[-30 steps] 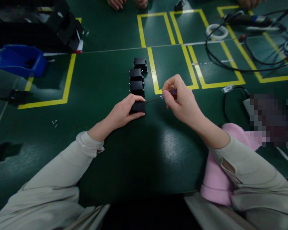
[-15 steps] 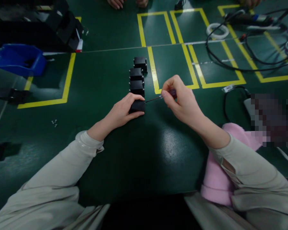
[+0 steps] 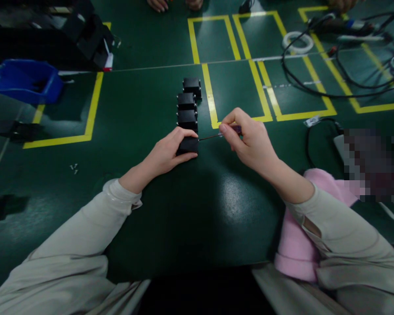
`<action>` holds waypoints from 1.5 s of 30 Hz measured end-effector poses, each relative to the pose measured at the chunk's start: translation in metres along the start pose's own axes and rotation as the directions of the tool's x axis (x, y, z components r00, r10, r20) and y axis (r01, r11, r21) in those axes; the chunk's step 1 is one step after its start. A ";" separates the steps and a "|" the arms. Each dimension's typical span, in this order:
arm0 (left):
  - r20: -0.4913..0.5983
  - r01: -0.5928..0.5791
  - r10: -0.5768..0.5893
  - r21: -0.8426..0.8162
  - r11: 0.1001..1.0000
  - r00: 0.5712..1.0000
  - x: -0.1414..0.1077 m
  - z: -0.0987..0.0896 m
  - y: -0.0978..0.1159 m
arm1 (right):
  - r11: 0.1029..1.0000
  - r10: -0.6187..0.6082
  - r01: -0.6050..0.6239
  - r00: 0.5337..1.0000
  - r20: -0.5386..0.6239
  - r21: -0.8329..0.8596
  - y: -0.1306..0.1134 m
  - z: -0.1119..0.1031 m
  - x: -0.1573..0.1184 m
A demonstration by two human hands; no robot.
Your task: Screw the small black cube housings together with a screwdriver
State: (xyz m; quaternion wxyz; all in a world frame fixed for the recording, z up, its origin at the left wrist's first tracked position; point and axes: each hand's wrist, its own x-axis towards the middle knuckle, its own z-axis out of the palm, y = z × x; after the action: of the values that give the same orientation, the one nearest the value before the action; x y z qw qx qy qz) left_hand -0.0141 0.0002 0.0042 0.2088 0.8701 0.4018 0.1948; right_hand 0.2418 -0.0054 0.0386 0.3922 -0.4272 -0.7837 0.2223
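Note:
My left hand point(image 3: 166, 152) grips a small black block point(image 3: 188, 145) on the green table, fingers at its far side and thumb at its near side. In my right hand point(image 3: 246, 135) is a screwdriver point(image 3: 211, 137), its handle mostly hidden by the fingers. The thin shaft points left, and its tip meets the right side of the block. Beyond the held block, more black blocks stand in a row: one close behind point(image 3: 187, 118), another point(image 3: 186, 101), and the farthest point(image 3: 191, 86) slightly to the right. Small shiny bits show on their sides.
A blue bin point(image 3: 26, 83) and black parts point(image 3: 16, 130) lie at the left, with several small screws point(image 3: 74, 168) nearer. Black cables point(image 3: 335, 94) and a white ring point(image 3: 297, 42) are at the upper right. Pink cloth point(image 3: 297, 249) lies by my right forearm. Other people's hands point(image 3: 158, 5) show at the far edge.
My right hand has shifted slightly down and its fingers have turned a little on the screwdriver, whose shaft lies flatter. My left hand and the block stay in place.

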 end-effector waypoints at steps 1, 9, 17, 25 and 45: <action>0.000 0.000 0.000 0.000 1.000 1.000 0.000 0.000 0.000 | 1.000 -0.001 0.001 1.000 -0.009 0.005 0.000 0.000 0.000; 0.002 -0.008 0.008 -0.001 1.000 1.000 0.000 0.001 -0.001 | 1.000 -0.008 0.008 1.000 -0.013 0.003 0.001 0.000 0.000; 0.015 0.024 -0.024 -0.007 1.000 1.000 0.000 -0.001 0.000 | 0.999 -0.019 0.019 1.000 -0.012 0.041 0.000 0.001 0.001; 0.007 0.001 -0.001 0.002 1.000 1.000 0.000 0.000 0.000 | 0.999 0.010 -0.010 1.000 -0.018 0.031 -0.001 0.000 0.001; 0.031 0.036 -0.035 -0.006 0.999 0.999 0.000 -0.001 0.000 | 1.000 0.021 -0.021 1.000 0.006 0.014 -0.001 -0.001 0.002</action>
State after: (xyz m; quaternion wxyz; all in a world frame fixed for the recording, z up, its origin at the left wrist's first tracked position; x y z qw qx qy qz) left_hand -0.0147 0.0006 0.0049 0.2212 0.8651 0.4133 0.1788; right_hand 0.2412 -0.0043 0.0407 0.3904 -0.4320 -0.7789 0.2330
